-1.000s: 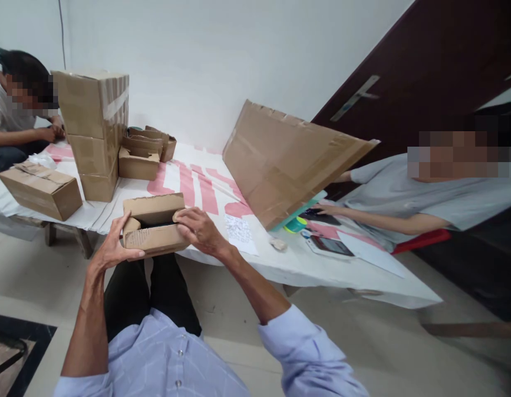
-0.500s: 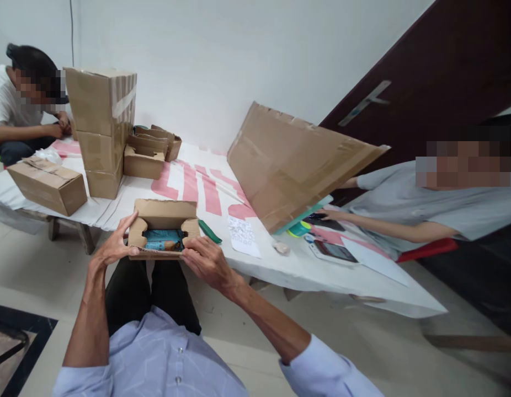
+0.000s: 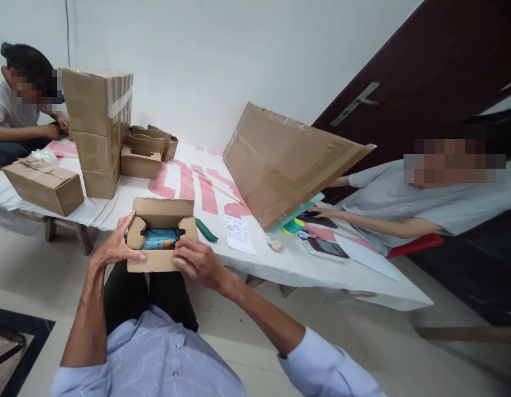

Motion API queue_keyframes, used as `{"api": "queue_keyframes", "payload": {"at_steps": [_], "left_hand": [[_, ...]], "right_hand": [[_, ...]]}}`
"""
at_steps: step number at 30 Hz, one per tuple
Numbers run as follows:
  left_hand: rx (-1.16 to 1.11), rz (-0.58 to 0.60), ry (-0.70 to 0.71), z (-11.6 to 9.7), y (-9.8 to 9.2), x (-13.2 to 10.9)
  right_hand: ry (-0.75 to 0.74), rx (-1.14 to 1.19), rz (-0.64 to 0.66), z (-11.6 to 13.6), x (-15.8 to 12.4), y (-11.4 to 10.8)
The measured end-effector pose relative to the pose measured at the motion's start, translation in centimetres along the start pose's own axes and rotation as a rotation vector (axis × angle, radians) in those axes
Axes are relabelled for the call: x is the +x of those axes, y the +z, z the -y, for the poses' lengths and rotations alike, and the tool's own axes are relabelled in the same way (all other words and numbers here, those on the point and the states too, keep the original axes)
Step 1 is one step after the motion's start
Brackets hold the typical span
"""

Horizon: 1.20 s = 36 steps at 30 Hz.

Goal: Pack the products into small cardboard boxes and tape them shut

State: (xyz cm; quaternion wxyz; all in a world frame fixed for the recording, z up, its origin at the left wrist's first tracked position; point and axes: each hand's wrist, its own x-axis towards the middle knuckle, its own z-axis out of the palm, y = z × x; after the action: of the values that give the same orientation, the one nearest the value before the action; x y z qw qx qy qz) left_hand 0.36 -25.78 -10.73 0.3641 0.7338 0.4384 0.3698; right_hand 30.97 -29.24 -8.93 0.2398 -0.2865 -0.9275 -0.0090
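A small cardboard box (image 3: 163,207) with its flaps raised is held in front of me at the table's near edge. Inside it lies a blue printed packet (image 3: 158,239), partly covered by the side flaps. My left hand (image 3: 115,242) grips the box's left side, thumb over the front flap. My right hand (image 3: 200,260) is at the front right corner, its fingers bent against the front flap. Just right of the box, a green curved object (image 3: 206,230) rests on the tablecloth.
Stacked cartons (image 3: 99,151) and a long closed carton (image 3: 44,184) stand at left, with open boxes (image 3: 142,160) beside them. A large cardboard sheet (image 3: 286,165) leans on the right. A printed paper (image 3: 238,234) and a white device (image 3: 325,248) lie nearby. One co-worker sits on each side.
The box's front flap has swung out and down toward me, showing its inner face. My right hand has shifted slightly left along it.
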Motion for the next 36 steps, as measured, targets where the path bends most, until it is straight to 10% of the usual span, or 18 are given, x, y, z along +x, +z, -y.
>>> {"api": "queue_keyframes", "payload": {"at_steps": [6,13,18,36], "left_hand": [[-0.020,0.005,-0.027,-0.1,0.0,-0.1],[-0.019,-0.004,-0.008,0.2,0.3,0.0],[-0.015,-0.012,-0.012,0.1,0.6,0.0],[-0.042,-0.001,0.000,0.5,1.0,-0.3]], "right_hand": [[0.046,-0.207,0.336,-2.7,4.7,-2.2],[0.269,-0.502,0.371,-2.7,5.0,-5.0],[0.303,-0.468,0.699,-2.1,7.1,-3.1],[0.156,-0.410,0.797,-2.2,11.0,2.3]]}}
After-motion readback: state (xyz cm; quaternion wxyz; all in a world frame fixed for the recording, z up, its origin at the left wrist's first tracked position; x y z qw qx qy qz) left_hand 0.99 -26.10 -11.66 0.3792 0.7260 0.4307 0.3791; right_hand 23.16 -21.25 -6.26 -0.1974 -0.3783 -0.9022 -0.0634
